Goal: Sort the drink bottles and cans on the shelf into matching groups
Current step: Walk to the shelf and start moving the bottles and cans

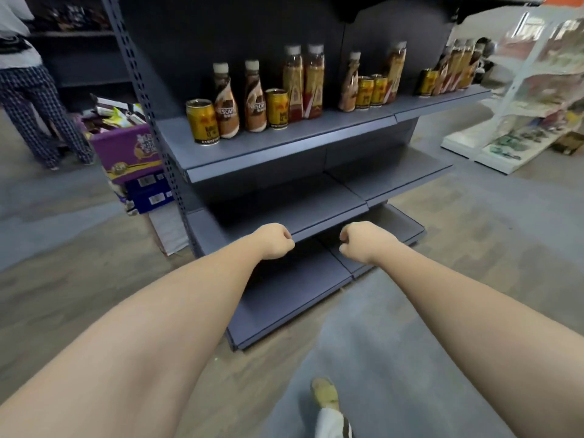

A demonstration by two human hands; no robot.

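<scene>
On the top grey shelf (252,153) stand mixed drinks. From the left: a gold can (203,122), two brown Nescafé bottles (226,102), another gold can (277,108), two tall gold-and-red bottles (304,85). Further right come a brown bottle (350,83), two gold cans (371,91), a tall bottle (395,71), then a can (426,82) and several tall bottles (458,66). My left hand (274,241) and my right hand (360,241) are both closed fists held out low in front of the lower shelves, holding nothing.
Two lower shelves (316,213) jut out below. A purple box of snack packs (126,143) stands on blue boxes to the left. A person in checked trousers (34,102) stands at the far left. White racks (521,99) line the right. My shoe (325,393) is on the floor.
</scene>
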